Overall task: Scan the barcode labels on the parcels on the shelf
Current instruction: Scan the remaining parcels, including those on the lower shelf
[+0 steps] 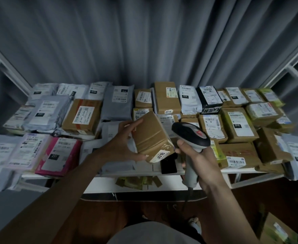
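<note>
Overhanging shelf edge (250, 170): pink mailer (60, 155).

Grey pleated curtain (144, 41) hanging floor-length behind white metal shelving frame (289, 71); dim light falling across scene; dark reddish-brown floor (250, 199) showing below white shelf edge (109, 185).

Brown taped cardboard box (151, 138), white label with black digits. Scanner (191, 136): black head, red patch, grey handle. Pink mailer (60, 155) with white label. Grey poly mailer (118, 104). Black parcel (209, 98), white lettering. Yellow-green parcels (271, 96). Shelf (164, 173) white. Curtain (144, 41) grey, vertically pleated.
</note>
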